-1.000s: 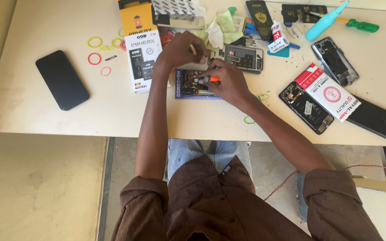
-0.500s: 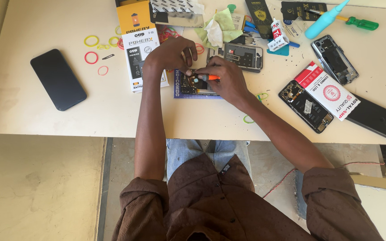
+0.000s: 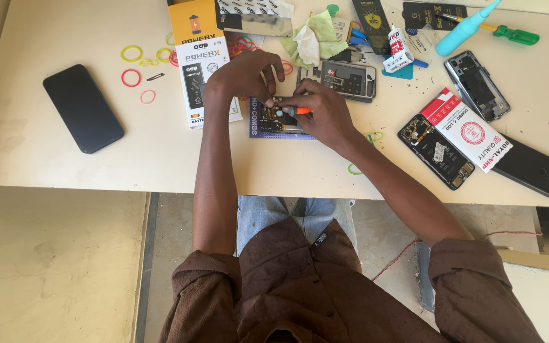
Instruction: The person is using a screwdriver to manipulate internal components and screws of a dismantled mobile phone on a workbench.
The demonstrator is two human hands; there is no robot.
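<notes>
Fingers of my right hand (image 3: 322, 114) stay pinched on the small orange-handled screwdriver (image 3: 297, 112), while my left hand (image 3: 243, 76) has slid down to pin the opened phone circuit board (image 3: 273, 121) at bench (image 3: 160, 159) twelve o'clock, so the fiddly bit continues.

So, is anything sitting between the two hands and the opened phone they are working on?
Nothing visible does. The left hand and the right hand, which grips an orange-handled screwdriver, are both already at the opened phone, which lies on a purple-edged box.
</notes>
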